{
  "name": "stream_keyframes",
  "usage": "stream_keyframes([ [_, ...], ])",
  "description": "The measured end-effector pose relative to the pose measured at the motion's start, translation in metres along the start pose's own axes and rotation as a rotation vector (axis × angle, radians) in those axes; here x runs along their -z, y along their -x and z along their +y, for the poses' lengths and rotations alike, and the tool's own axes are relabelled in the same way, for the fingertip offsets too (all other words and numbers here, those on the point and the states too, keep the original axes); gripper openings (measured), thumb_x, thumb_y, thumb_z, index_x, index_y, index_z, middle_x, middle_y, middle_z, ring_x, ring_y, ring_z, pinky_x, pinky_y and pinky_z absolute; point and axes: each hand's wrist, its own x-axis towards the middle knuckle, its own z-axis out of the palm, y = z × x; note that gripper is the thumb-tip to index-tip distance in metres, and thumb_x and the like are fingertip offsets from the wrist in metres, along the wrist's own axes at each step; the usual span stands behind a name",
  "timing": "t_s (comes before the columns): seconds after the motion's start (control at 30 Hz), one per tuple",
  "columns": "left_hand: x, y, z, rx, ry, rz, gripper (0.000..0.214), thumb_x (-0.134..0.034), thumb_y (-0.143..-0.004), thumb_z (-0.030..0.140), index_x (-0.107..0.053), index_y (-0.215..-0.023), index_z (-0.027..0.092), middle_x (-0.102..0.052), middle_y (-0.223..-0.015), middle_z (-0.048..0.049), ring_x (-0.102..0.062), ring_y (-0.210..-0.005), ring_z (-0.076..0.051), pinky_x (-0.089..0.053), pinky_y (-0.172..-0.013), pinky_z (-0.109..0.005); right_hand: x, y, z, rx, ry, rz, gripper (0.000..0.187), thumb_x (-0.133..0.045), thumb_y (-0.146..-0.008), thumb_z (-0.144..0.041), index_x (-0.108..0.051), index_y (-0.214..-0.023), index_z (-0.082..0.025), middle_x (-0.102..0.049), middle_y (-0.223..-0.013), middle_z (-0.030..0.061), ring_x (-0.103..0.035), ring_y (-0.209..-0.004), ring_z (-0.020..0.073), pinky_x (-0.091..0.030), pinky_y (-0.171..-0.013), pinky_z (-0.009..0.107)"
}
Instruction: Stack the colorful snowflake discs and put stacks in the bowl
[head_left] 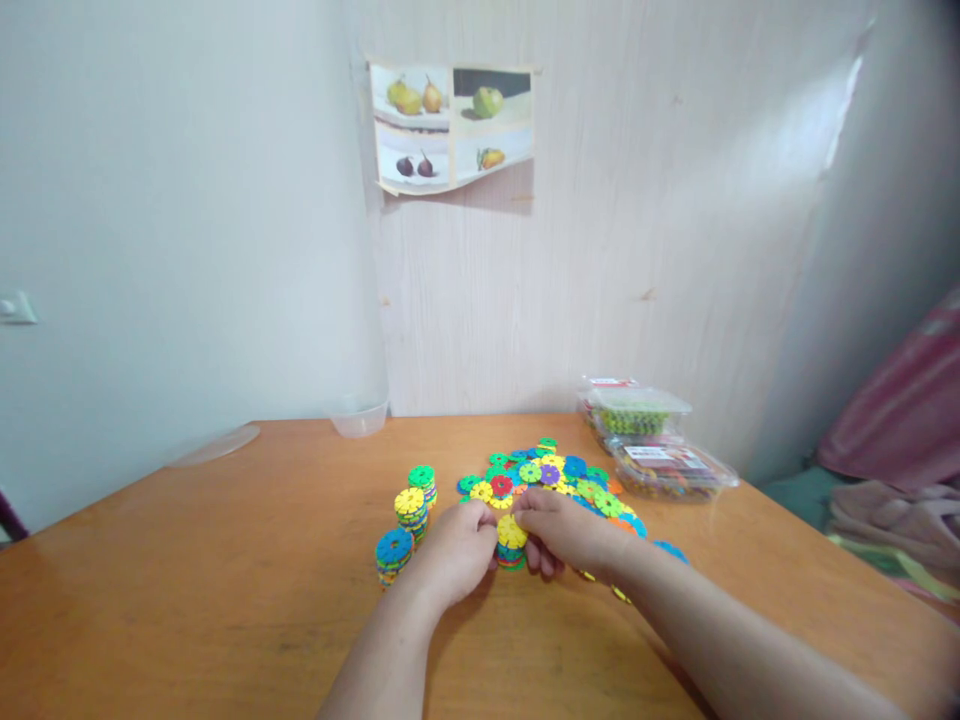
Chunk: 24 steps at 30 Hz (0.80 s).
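Left hand (463, 550) and right hand (568, 530) flank a yellow-topped stack of round notched plastic discs (511, 538), fingers clamped on it.

Left hand (466, 548) and right hand (566, 530) held close together
Fingers (546, 562) are bent inward; bare forearms (397, 640) are stretched forward, the right one slanted more sideways.

Fruit poster (452, 128) on pale wall (585, 270)

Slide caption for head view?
Left hand and right hand flank a yellow-topped disc stack near a loose disc pile.
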Motion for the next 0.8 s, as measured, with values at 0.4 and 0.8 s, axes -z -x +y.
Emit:
stream_keyframes([
  [0.4, 0.001, 0.005, 0.004, -0.023, 0.006, 0.063, 0.021, -0.043, -0.077, 0.017, -0.062, -0.071, 0.022, -0.070, -0.064, -0.0010, -0.065, -0.060, -0.017, -0.039, -0.052, -0.022, 0.010, 0.001, 0.000, -0.009, 0.011, 0.097, 0.019, -0.038, -0.088, -0.031, -0.053, -0.093, -0.020, -0.058, -0.051, -0.0045, -0.050, -0.037, 0.0098, -0.034, -0.038, 0.018],
  [0.8, 0.024, 0.021, 0.039, -0.182, 0.230, 0.324, 0.012, -0.051, -0.084, 0.026, -0.062, -0.087, 0.021, -0.067, -0.073, 0.0024, -0.067, -0.063, -0.014, -0.048, -0.060, -0.023, 0.022, 0.006, 0.015, -0.021, 0.446, 0.040, 0.033, -0.064, -0.062, -0.019, -0.063, -0.095, -0.021, -0.064, -0.072, -0.0031, -0.055, -0.059, 0.0104, -0.031, -0.048, 0.018],
])
